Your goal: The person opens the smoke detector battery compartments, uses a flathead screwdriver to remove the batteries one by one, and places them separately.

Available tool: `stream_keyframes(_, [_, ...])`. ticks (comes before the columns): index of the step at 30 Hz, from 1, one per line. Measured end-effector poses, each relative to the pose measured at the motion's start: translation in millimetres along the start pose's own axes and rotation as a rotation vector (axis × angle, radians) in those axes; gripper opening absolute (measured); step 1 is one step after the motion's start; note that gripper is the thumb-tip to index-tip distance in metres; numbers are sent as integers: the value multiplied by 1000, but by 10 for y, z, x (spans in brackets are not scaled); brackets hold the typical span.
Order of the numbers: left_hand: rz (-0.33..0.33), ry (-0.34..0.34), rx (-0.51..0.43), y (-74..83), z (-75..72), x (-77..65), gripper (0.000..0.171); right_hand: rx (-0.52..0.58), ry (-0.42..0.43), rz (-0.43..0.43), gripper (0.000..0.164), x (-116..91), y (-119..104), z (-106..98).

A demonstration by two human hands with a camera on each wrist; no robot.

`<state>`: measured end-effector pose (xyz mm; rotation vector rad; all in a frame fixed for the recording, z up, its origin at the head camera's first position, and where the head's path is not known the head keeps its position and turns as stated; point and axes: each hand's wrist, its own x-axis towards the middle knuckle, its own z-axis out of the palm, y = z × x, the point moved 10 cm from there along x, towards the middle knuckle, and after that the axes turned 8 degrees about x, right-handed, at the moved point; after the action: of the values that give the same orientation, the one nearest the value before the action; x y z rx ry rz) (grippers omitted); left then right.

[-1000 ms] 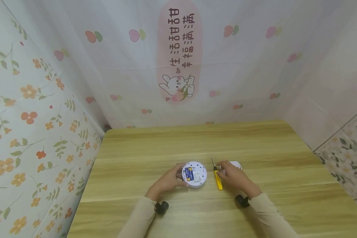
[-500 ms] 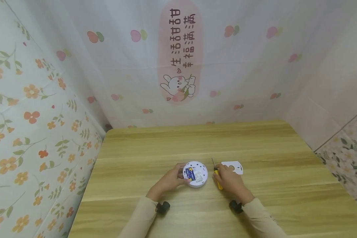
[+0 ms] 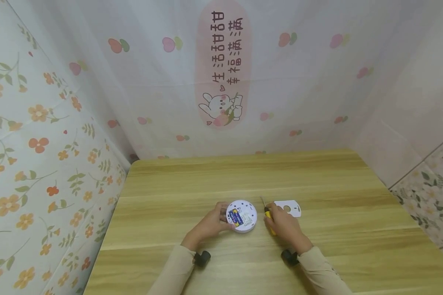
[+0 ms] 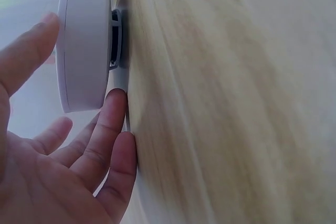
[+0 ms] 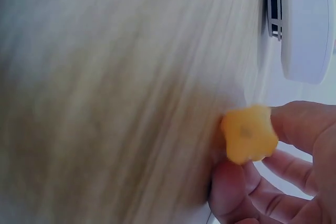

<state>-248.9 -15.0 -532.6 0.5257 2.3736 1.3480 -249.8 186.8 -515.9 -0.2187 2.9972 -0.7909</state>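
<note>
A round white smoke detector (image 3: pixel 246 211) lies on the table with its back up, its blue and yellow battery (image 3: pixel 235 217) showing. My left hand (image 3: pixel 212 222) holds it at its left side. In the left wrist view, the thumb (image 4: pixel 32 45) lies against the back face while the fingers (image 4: pixel 107 124) are by the rim and the tabletop. Just right of the detector, my right hand (image 3: pixel 283 223) grips a yellow-handled screwdriver (image 3: pixel 268 213), its thin shaft pointing away from me. The handle's end fills the space between thumb and fingers in the right wrist view.
A white mounting plate (image 3: pixel 294 207) with a round hole lies just beyond my right hand, partly covered by it. The wooden table (image 3: pixel 192 176) meets a printed curtain (image 3: pixel 302 90) at the back, and a floral curtain (image 3: pixel 59 176) hangs on the left.
My right hand has moved left from over the mounting plate and taken hold of the screwdriver, uncovering much of the plate. The detector has turned slightly under my left hand.
</note>
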Motion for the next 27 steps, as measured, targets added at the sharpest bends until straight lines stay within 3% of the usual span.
stream_keyframes(8, [20,2,111,41,-4,13,96,13,-6,13,36,-5,32,3])
stream_keyframes(13, [10,-2,187,34,-1,12,100,31,15,15,39,-26,71,-14])
stream_keyframes(21, [9,6,114,15,-3,3,88,141,19,49,38,-69,166,-85])
stream_keyframes(27, [51,25,90,42,-13,-5,84,252,64,-18,32,-101,109,-203])
